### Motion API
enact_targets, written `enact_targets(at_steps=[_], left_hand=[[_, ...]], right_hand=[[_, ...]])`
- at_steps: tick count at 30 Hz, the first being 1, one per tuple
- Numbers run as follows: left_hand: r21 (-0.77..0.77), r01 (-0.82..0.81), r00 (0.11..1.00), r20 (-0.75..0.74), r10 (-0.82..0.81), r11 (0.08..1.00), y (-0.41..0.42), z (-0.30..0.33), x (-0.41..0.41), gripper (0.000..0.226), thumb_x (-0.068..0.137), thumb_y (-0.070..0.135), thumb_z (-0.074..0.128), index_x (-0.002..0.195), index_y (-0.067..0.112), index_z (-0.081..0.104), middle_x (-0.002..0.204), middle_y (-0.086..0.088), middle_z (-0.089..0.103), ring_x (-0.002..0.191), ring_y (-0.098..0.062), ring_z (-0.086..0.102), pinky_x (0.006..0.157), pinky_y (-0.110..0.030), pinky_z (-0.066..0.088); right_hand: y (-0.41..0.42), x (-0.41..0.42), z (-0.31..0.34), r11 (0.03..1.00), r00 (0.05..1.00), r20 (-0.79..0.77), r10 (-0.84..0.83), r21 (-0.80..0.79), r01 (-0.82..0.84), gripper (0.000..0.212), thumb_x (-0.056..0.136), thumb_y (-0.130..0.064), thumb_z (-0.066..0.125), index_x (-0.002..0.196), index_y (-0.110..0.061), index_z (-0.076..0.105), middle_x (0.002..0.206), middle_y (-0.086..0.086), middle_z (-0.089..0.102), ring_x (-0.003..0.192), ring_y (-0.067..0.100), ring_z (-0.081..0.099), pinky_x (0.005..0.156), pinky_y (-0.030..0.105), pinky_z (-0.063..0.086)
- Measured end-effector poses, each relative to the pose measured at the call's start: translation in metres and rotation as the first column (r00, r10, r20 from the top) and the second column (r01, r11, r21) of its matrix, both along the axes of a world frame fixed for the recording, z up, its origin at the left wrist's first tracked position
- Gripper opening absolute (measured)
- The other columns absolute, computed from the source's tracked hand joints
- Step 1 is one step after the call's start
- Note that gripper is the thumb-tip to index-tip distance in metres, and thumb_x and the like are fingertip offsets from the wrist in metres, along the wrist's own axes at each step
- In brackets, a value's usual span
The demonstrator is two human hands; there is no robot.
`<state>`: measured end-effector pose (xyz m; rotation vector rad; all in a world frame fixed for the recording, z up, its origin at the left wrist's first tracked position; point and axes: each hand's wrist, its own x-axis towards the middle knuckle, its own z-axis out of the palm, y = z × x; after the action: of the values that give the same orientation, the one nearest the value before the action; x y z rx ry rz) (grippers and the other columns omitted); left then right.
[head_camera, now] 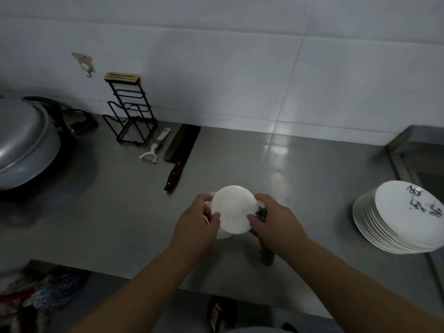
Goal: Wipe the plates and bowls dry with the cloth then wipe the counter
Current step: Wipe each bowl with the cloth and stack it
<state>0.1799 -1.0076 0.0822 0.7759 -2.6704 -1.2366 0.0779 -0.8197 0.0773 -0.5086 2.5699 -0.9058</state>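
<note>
A small white bowl (232,209) is held above the steel counter (300,179), tilted toward me. My left hand (198,219) grips its left rim, thumb on the inner face. My right hand (274,221) grips the right rim together with a dark grey cloth (263,239), which hangs down from under the palm toward the counter. Part of another white dish shows just below the bowl, mostly hidden. A stack of several white plates (398,218) with black brush marks on the top one stands at the right.
A cleaver (180,152) and a white peeler (153,147) lie behind the bowl. A black wire rack (131,114) stands by the tiled wall. A large lidded wok (24,140) sits at the left. A sink edge (406,150) is at the far right.
</note>
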Motion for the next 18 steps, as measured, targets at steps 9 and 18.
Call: enact_targets(at_steps=[9,18], left_hand=[[0.182,0.158,0.979,0.096,-0.178,0.971,0.118,-0.052,-0.003,0.04,0.095,0.028,0.065,0.131,0.03,0.048,0.083,0.012,0.059,0.078,-0.001,0.059,0.065,-0.02,0.043],[0.201,0.176,0.953,0.211,-0.218,0.964,0.189,-0.1,-0.007,0.041,0.095,0.028,0.064,0.133,0.027,0.05,0.101,0.012,0.063,0.092,-0.009,0.061,0.07,-0.018,0.042]], right_hand=[[0.129,0.015,-0.033,0.991,0.99,0.128,-0.057,0.128,0.041,0.056,0.093,-0.042,0.07,0.144,-0.037,0.048,0.125,-0.001,0.069,0.104,0.016,0.065,0.086,0.028,0.05],[0.2,0.021,-0.071,0.981,0.978,0.187,-0.09,0.189,0.055,0.059,0.094,-0.04,0.069,0.147,-0.029,0.046,0.125,0.007,0.07,0.111,0.027,0.067,0.09,0.036,0.054]])
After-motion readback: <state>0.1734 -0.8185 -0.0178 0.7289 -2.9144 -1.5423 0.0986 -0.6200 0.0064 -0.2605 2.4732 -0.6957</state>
